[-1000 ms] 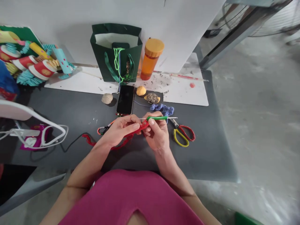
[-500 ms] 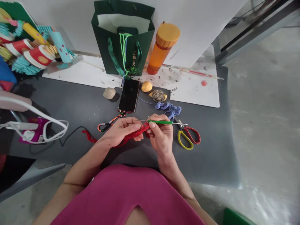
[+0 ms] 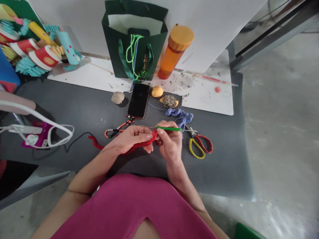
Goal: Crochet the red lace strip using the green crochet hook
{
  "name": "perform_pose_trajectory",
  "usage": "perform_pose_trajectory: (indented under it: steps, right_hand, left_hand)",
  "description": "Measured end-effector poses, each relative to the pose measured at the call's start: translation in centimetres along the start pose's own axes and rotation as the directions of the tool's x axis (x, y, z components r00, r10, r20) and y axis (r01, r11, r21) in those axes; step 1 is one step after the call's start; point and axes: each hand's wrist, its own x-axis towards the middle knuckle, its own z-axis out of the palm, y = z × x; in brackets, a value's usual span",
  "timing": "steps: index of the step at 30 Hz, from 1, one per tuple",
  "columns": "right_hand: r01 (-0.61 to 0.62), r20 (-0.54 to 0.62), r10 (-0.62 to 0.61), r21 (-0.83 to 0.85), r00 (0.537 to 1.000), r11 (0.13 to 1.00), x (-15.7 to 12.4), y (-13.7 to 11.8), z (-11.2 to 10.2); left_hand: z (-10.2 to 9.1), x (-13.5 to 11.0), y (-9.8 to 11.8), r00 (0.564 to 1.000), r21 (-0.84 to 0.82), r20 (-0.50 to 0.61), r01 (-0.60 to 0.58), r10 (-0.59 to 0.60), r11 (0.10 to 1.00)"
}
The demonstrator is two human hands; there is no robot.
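Between thumb and fingers, my left hand [image 3: 133, 137] pinches a strip of red crochet work [image 3: 139, 145], whose loose tail trails leftward past my wrist. My right hand [image 3: 170, 141] is closed on a crochet hook [image 3: 168, 128] with a green grip and thin metal ends, held almost level. Its fingertips meet the upper end of the red strip. Just right of that hand lie scissors [image 3: 199, 142] with one red and one yellow handle. A piece of blue-purple crochet [image 3: 181, 115] rests beyond the fingers. The stitches under my fingertips are partly hidden.
Behind my hands lie a phone [image 3: 138, 101] with a beaded strap [image 3: 119, 127], and small round pieces. A green paper bag [image 3: 112, 49] and an orange bottle [image 3: 174, 49] stand farther back. At left are a white cable [image 3: 59, 127] and a purple box [image 3: 37, 141].
The view has shifted slightly. Both hands stay close together with the same hold, and the hook and the right hand have moved a little to the left.
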Motion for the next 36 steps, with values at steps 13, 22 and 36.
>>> perform_pose_trajectory:
  steps: [13,22,36]
  right_hand:
    - [-0.054,0.005,0.054,-0.003,0.999,0.999,-0.2,0.0,0.3]
    - [-0.036,0.045,0.035,0.023,0.998,0.999,-0.4,0.5,0.2]
    - [-0.13,-0.108,0.14,0.095,0.984,0.987,0.1,0.4,0.0]
  left_hand:
    - [-0.1,0.9,-0.4,0.954,-0.152,-0.238,-0.223,0.183,0.963]
    - [0.3,0.9,0.3,0.947,-0.357,-0.318,-0.15,0.031,0.922]
    - [-1.9,-1.4,3.0,0.531,0.214,-0.505,-0.687,0.681,0.694]
